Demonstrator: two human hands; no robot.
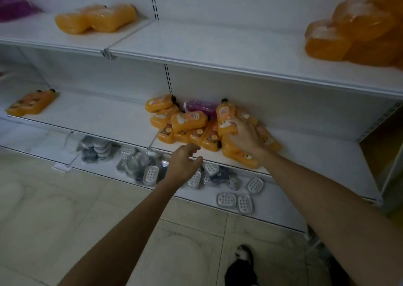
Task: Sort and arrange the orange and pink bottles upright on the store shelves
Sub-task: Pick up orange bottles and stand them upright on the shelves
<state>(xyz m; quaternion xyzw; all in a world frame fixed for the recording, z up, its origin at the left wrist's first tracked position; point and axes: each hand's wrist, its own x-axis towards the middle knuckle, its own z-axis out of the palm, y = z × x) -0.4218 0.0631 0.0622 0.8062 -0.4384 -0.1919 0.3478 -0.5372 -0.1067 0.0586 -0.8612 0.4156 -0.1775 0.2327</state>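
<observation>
Sorting barely begun: right hand grips orange bottle atop heap on middle shelf; left hand loosely curled, empty. Pink bottle lies flat; none visibly upright.

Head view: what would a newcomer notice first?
The heap of orange bottles lying jumbled on the middle shelf, one pink bottle at its back. The right hand grips one orange bottle there; the left hand hovers, holding nothing, before the shelf edge.
</observation>
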